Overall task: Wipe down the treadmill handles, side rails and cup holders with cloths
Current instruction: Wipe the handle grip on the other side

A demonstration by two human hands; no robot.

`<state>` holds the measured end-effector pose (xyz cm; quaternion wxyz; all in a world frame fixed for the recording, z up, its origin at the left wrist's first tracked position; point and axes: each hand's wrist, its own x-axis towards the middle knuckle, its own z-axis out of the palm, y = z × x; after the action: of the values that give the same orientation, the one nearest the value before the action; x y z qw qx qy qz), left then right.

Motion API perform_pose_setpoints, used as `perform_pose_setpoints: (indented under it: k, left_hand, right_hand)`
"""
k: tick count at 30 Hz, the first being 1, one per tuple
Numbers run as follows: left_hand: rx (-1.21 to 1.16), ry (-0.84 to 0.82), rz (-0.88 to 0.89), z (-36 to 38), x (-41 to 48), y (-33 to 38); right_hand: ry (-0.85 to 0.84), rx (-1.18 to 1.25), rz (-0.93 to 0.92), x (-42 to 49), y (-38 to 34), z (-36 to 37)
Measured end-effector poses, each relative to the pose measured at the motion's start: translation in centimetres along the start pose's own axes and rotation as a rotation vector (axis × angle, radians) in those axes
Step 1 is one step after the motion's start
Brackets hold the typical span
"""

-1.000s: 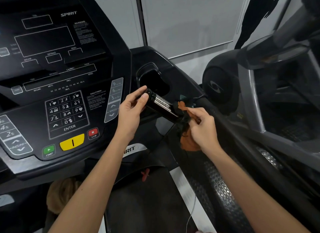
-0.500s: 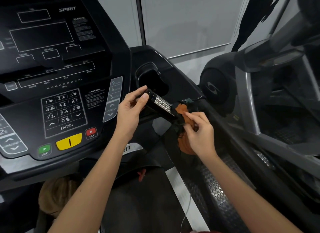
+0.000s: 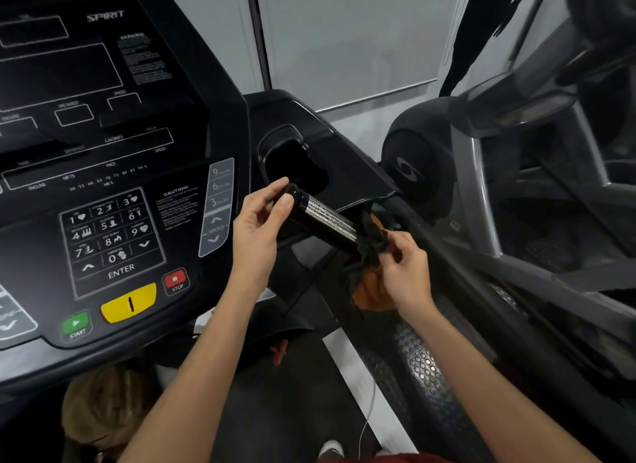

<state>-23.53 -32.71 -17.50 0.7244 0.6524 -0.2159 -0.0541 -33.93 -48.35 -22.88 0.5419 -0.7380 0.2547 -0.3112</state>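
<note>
Orange cloth [image 3: 373, 292] half-hidden behind right hand [image 3: 404, 273]

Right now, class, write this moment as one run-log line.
step: wiping handle | left hand: steadies handle end | right hand: holds cloths at handle base | cup holder: untouched

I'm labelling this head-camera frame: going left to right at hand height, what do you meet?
Number keypad → speed buttons → left hand → handle → cloths → right hand.
</note>
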Motion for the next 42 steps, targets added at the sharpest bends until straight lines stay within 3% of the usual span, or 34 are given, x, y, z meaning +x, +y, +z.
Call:
perform_pose_setpoints:
  k: [3, 8, 14, 20, 24, 28, 35, 39, 42]
  left_hand:
    - [0.007, -0.011, 0.010, 0.0, 0.1, -0.1]
    - [0.062, -0.020, 0.029, -0.3, 0.3, -0.1]
    - [0.053, -0.035, 0.036, -0.4, 0.3, -0.1]
    - [0.016, -0.047, 0.034, -0.5, 0.4, -0.3]
    - [0.012, -0.049, 0.028, -0.4, 0.4, -0.2]
    - [0.019, -0.052, 0.028, -0.5, 0.4, 0.0]
    - [0.008, -0.049, 0.015, -0.3, 0.3, 0.2]
    - [0.001, -0.044, 0.022, -0.2, 0.2, 0.3]
    - [-0.012, -0.056, 0.024, -0.2, 0.2, 0.4]
  right_hand:
    - [0.009, -0.045, 0.023, 0.4, -0.6, 0.3]
    - [-0.002, -0.132, -0.147, -0.9, -2.6, 2.3]
    - [-0.333, -0.081, 0.158, 3.1, -3.9, -0.3]
    - [-0.180, -0.132, 0.009, 1.1, -2.6, -1.4]
    - [-0.326, -0.063, -0.019, 2.4, -5.5, 0.0]
    - [-0.471, -0.163, 0.096, 4.9, -5.4, 0.3]
    - [-0.257, -0.102, 0.042, 2.8, -3.8, -1.3]
    - [-0.347, 0.050, 0.005, 2.7, -5.7, -0.3]
    - [-0.450, -0.037, 0.088, 4.4, -5.6, 0.6]
